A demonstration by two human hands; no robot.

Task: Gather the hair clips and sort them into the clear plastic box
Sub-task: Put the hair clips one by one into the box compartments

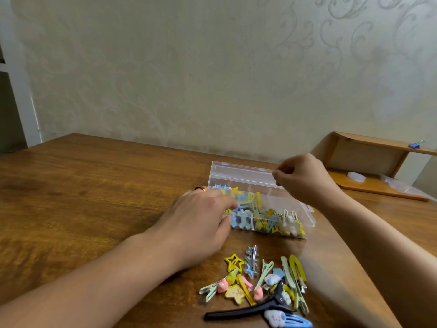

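The clear plastic box [307, 217] stands on the wooden table [94, 185], its lid [241, 171] raised at the back. Several blue, yellow and white hair clips [264, 217] fill its compartments. My left hand [196, 218] grips the box's left end, fingers reaching over the rim onto the clips. My right hand [302, 178] pinches the lid's right corner. A loose pile of hair clips [262, 280] lies in front of the box, with a yellow star clip [234, 262] and a long black clip [248, 310] among them.
A low wooden shelf [369, 159] stands at the back right, with a blue binder clip [415, 145] on top, and a white round lid [356, 176] and a clear bag [399, 185] on its base. The patterned wall runs right behind the table.
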